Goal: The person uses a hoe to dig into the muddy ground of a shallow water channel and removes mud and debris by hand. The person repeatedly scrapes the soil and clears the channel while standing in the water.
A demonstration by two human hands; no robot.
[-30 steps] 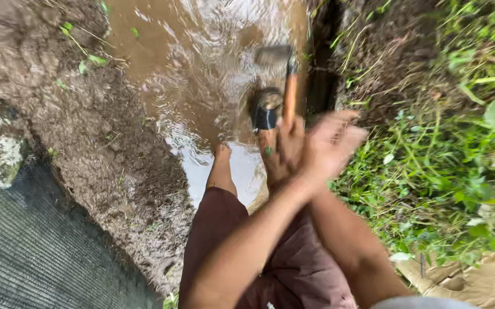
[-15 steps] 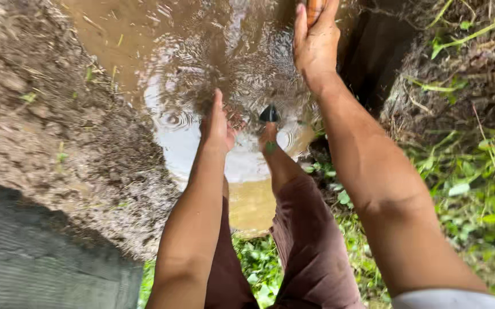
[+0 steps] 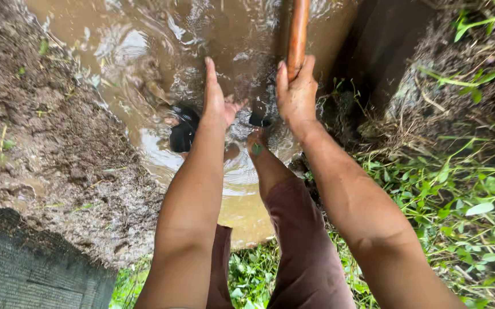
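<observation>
Wooden handle point(image 3: 298, 35), orange-brown and round, runs from the top edge of the head view down into the right hand point(image 3: 297, 94). Only one view, so all from there.

Right hand: fingers wrap the lower end of the handle, thumb side toward camera. Closed grip, though the far side of the wrap is hidden. Handle is wet and smooth-looking; whatever head it carries is out of frame above.

Left hand point(image 3: 216, 97): flat, fingers straight and together, pointing away over the muddy water point(image 3: 144, 51). Holds nothing, not touching the handle. It sits just left of the right hand, with a gap between them.

Judgement on doing this well: a wet shaft in one hand will likely slip or twist. Bring the left hand onto the handle, spaced from the right one, before putting load on it. Keep the feet clear of the tool's line.

Surroundings: both legs in maroon trousers point(image 3: 302, 240) stand in the brown water. Dark footwear point(image 3: 183, 130) is partly submerged near the left hand. Mud bank point(image 3: 47, 149) on the left, grassy bank point(image 3: 465, 206) on the right, dark mesh point(image 3: 24, 269) at bottom left.
</observation>
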